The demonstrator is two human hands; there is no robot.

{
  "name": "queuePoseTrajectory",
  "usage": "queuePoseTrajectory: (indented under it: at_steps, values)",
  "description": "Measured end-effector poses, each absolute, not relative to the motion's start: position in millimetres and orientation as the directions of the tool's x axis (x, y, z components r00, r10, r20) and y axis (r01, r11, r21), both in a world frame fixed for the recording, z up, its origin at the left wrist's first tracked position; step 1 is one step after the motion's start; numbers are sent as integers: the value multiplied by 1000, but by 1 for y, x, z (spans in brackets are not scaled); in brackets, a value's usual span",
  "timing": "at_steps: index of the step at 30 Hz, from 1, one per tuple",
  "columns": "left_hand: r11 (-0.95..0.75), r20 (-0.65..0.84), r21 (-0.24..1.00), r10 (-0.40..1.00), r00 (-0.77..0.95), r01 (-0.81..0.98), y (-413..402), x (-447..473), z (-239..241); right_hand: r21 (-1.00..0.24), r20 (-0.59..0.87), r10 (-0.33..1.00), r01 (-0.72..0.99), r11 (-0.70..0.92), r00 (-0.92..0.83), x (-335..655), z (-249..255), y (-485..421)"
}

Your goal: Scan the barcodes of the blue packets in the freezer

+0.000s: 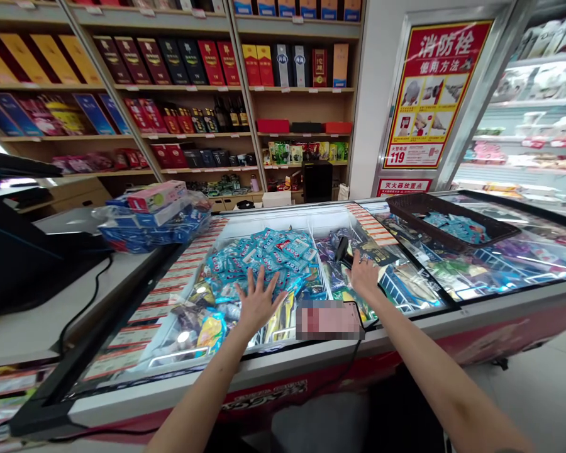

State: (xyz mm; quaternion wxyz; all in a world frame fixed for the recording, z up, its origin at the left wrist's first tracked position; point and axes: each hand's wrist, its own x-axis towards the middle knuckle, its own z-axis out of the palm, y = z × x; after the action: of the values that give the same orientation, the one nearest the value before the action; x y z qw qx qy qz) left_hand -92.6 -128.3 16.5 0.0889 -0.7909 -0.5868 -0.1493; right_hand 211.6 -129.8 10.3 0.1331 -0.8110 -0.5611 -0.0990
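My left hand (258,301) is spread flat, fingers apart, at the near edge of a pile of small blue packets (264,255) on the freezer's glass top. Whether its fingertips press on the packets I cannot tell. To the right, my right hand (365,275) is closed around the handle of a black barcode scanner (342,248), whose head points away to the left. Part of the handle is hidden under my fingers. Between my hands, at the freezer's front edge, lies a phone (330,319) with a blurred screen and a cable running from near it.
A brown plastic tray (405,204) holding more blue packets stands on the freezer's right part. Wrapped boxes (153,217) are stacked at the left, beside a counter with black equipment (14,239). Shelves (188,91) of boxed goods line the back wall. Price labels (170,283) run along the glass.
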Motion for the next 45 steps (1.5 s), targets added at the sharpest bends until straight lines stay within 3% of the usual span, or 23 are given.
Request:
queuePoseTrajectory:
  at_steps: [11,17,20,28,30,32,34,37,39,41,43,45]
  values:
    - [-184,355,238,930,91,954,-76,-36,28,-125,399,889,974,-189,224,208,15,-125]
    - [-101,402,147,915,34,984,-98,-77,31,-203,395,899,972,-116,189,197,32,-119]
    - [5,364,187,928,-74,982,-100,-96,21,-249,368,913,964,-88,178,191,37,-116]
    - [-64,426,267,903,-58,961,-78,-60,35,-408,337,925,913,-25,176,172,45,-121]
    - [-179,482,269,876,28,946,-85,-45,46,-479,335,921,878,-14,198,161,50,-121]
    - [-299,482,376,871,90,877,-91,-31,54,-554,323,920,832,-5,221,145,53,-120]
    - [-392,408,597,899,156,700,-92,-18,59,-643,282,937,766,23,208,125,55,-118]
    - [-258,210,933,956,203,251,-86,-10,64,-790,231,970,596,143,72,99,56,-114]
    - [-84,78,996,979,189,19,-80,-15,67,-860,236,971,454,231,-47,94,57,-109]
    - [23,-6,996,981,196,-85,-75,-28,72,-888,205,969,390,242,-135,102,58,-99]
    - [62,-46,996,976,211,-71,-70,-45,79,-816,190,981,551,177,-33,116,57,-85]
    - [13,-24,998,982,186,57,-63,-63,87,-639,214,970,768,51,114,130,55,-68]
